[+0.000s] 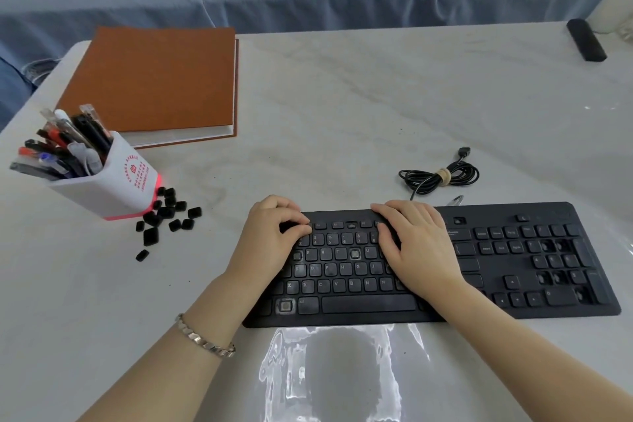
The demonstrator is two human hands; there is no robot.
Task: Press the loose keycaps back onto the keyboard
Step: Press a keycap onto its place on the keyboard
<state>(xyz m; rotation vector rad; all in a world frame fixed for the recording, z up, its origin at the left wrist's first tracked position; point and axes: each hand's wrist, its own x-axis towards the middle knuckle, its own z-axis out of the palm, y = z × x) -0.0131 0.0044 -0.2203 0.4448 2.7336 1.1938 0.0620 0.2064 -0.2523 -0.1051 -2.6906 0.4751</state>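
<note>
On keyboard (496, 212), left hand (270, 236) presses curled fingertips (298, 216) at top rows, any keycap beneath hidden; right hand (418, 243) lies flat, empty. Several sockets (355, 253) bare, loose keycaps (166, 216) heaped beside pen cup (113, 188): task judged mostly undone.

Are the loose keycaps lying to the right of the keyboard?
No, the loose keycaps lie in a pile to the left of the keyboard, beside the pen holder.

White marbled table (342, 96) carries: black flat keyboard (548, 250), loose black keycaps (168, 216), white square pen cup (116, 181), brown-covered notebook (154, 79), coiled black cable (442, 176), black oblong block (585, 39).
</note>
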